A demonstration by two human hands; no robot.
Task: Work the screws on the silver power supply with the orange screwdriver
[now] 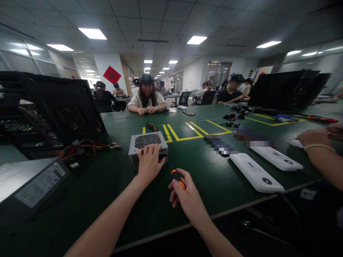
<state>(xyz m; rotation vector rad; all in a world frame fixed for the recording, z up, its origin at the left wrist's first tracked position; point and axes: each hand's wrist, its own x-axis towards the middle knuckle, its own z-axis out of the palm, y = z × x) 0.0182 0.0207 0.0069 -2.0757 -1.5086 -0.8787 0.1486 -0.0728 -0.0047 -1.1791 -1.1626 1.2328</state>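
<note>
A grey metal computer power supply (148, 140) with a honeycomb-perforated top sits on the green table in front of me. My left hand (150, 160) grips its near side, fingers bent over the top and thumb at the right edge. Just to the right, my right hand (183, 187) is closed around a screwdriver (175, 175) with a black and orange handle. Its thin dark shaft points up and left toward the power supply's right side; whether the tip touches the casing cannot be made out. A bundle of cables (151, 126) lies behind the power supply.
An open black computer case (77, 110) stands at left with loose wires (77, 148). Near it lies another labelled power supply (40, 185). White power banks (255, 173) and phones lie right. A co-worker's hand (317, 137) reaches in there; another person sits across.
</note>
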